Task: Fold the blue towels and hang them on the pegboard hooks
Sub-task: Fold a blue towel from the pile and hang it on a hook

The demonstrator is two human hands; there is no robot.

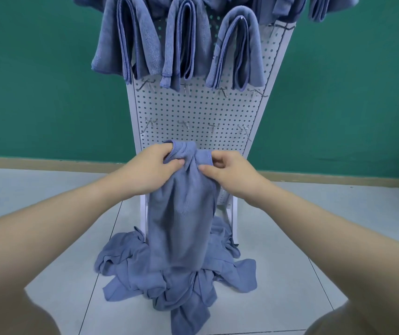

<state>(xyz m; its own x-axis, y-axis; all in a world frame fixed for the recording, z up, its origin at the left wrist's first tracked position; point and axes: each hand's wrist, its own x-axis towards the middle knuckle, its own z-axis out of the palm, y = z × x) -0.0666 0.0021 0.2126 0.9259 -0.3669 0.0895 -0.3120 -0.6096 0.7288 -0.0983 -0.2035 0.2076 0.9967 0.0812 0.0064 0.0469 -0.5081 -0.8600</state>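
A blue towel (181, 218) hangs lengthwise in front of me, bunched at its top edge. My left hand (150, 168) grips the top left of that edge, and my right hand (229, 174) pinches the top right. The two hands are close together, just in front of the lower part of the white pegboard (193, 110). Several folded blue towels (181, 42) hang on the upper hooks. Bare metal hooks (184, 124) stand in two rows below them. A heap of loose blue towels (159, 274) lies on the floor at the pegboard's foot.
The pegboard stands on white legs (234, 221) against a green wall (48, 81) with a tan baseboard. The floor is pale grey tile (48, 250). My knees show at the bottom corners.
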